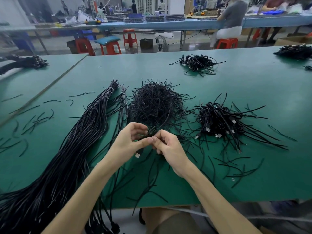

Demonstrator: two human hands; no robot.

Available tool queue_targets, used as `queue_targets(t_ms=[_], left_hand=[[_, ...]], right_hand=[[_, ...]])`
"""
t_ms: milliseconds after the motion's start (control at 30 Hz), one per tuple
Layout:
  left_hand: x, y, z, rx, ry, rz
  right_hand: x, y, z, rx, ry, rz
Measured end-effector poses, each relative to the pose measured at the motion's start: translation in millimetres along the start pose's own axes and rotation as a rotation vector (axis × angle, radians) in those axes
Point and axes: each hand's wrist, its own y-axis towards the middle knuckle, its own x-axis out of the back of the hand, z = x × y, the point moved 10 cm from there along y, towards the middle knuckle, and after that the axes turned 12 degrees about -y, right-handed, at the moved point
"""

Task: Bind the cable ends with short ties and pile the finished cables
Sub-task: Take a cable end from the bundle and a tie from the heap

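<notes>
Here, your left hand [128, 141] and right hand [170, 149] both pinch a looped cable [152, 130], fingers curled tight on it, above the green table [236, 90]. The heap of ties [155, 103] sits just behind, finished cables [219, 122] on its right.

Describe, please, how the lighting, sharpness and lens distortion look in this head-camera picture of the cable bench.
Head view: soft, even light, only faint shadows under the pile of short ties on the green table; the left hand and right hand pinching the USB cable are fairly sharp; the far workbench and seated person are blurred; wide-angle distortion bows the table's edges.
</notes>
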Motion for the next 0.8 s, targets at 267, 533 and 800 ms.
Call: queue_targets(t_ms=[267,533,800], left_hand=[[0.6,-6.9,-16.1,-0.132,-0.099,-0.037],[-3.9,-9.5,-29.4,-0.23,0.003,-0.028],[-10.6,-6.2,-38.0,-0.237,0.081,0.105]], right_hand=[[-2.2,0.5,-0.4,0.0,0.066,0.007],[-1.0,-1.6,4.1,-0.001,0.136,0.035],[-1.2,-2.1,3.8,-0.001,0.135,0.046]])
